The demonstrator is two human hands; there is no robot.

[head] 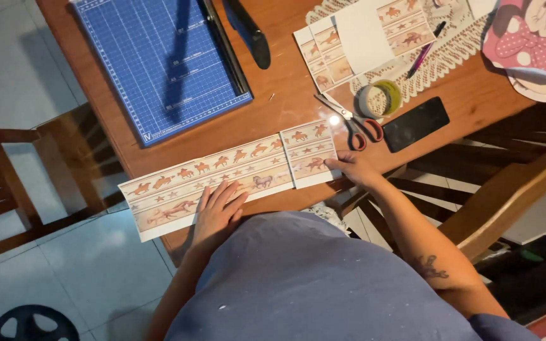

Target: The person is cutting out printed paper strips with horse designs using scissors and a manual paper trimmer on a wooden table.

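Left hand: I see my left hand (217,211) lying flat, fingers spread, palm pressing the long paper strip printed with orange horses and stars (206,180); its grip is open, closed on nothing.
Right hand: my right hand (355,169) has its fingertips on the shorter matching printed piece (308,151), grip open, arm bent.
Strip: on the brown wooden table (273,117), just below the blue gridded cutting mat (159,60).
Scissors: red-handled scissors (352,123), right of the mat, just above my right hand.
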